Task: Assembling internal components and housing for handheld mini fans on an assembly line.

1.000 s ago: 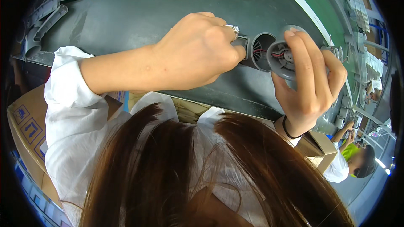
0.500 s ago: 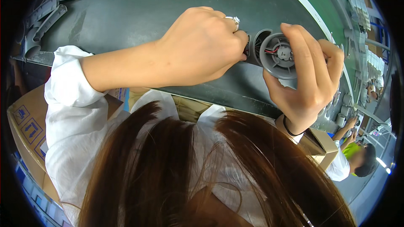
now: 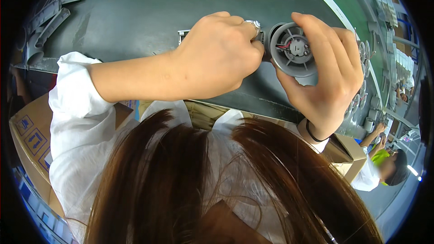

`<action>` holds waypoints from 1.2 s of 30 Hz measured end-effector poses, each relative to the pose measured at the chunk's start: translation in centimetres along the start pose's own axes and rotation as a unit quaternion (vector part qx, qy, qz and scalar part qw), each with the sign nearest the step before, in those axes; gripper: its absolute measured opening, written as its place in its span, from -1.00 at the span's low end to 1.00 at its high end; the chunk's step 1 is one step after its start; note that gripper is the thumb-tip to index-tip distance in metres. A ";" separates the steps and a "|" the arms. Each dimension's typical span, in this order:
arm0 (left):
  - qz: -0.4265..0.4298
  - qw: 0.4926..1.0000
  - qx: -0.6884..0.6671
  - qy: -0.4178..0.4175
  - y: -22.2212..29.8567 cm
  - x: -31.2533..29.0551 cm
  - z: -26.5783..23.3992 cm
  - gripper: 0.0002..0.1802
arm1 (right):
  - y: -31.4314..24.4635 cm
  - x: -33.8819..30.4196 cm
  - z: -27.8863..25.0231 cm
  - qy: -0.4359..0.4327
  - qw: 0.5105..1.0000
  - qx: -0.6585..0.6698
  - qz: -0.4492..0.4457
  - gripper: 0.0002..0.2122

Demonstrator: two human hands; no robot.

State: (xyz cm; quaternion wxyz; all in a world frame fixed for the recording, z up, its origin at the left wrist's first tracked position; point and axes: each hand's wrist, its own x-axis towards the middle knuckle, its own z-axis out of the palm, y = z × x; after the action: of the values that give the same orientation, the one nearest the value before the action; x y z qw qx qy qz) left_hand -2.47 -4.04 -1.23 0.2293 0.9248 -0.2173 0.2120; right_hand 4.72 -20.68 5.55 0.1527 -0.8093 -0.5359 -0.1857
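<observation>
Above the dark green table [image 3: 135,7], my right hand [image 3: 332,65] curls its fingers and thumb round the rim of a grey round motor housing [image 3: 281,58]. Its open end faces up, showing a motor [image 3: 298,47] with red and dark wires and thin spokes. My left hand [image 3: 221,56] is closed in a fist, back of the hand up, on the narrower grey part at the housing's left side. The fist hides most of that part. A small pale frame-like end [image 3: 182,36] shows beyond the fist on its left; whether it joins the housing I cannot tell.
Several grey curved plastic shells [image 3: 54,25] lie at the table's far left. Wire-like round parts [image 3: 361,63] sit beyond my right hand. Cardboard boxes stand below the edge at left [image 3: 29,131] and right [image 3: 346,153]. A co-worker [image 3: 384,167] is at the right.
Both hands and the housing have shifted slightly left, and the housing has tilted a little. The pale end left of my fist has come into view.
</observation>
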 end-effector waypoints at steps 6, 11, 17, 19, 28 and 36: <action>0.005 1.000 0.009 0.020 -0.1 0.0 0.1 -0.93 | 0.2 0.2 0.0 -0.008 0.999 0.044 0.018 -0.47; -0.017 1.000 -0.007 0.023 -0.1 -0.1 0.0 -0.91 | 0.5 0.1 -0.2 -0.024 0.994 0.094 0.048 -0.43; -0.040 0.999 -0.028 0.011 -0.3 0.0 -0.9 -0.86 | 1.0 -0.2 -0.2 -0.028 0.991 0.126 0.039 -0.41; -0.050 0.998 -0.026 0.032 -0.5 -0.2 -0.8 -0.74 | 0.8 -0.2 -0.1 -0.033 0.990 0.124 0.051 -0.41; 0.003 0.995 0.077 0.064 -1.9 0.1 -1.9 -0.47 | 1.0 -0.3 0.4 -0.030 0.983 0.160 0.086 -0.39; -0.070 0.997 0.016 -0.026 -2.4 -1.0 -1.0 -0.50 | 1.9 -1.3 1.5 -0.055 0.956 0.254 0.138 -0.36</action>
State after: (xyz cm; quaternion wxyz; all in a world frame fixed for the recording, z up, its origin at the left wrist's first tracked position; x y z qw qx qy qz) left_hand -2.40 -1.30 -1.76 0.2234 0.9465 -0.1543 0.1746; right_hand 6.24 -21.76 3.55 0.3476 -0.8187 -0.4564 0.0238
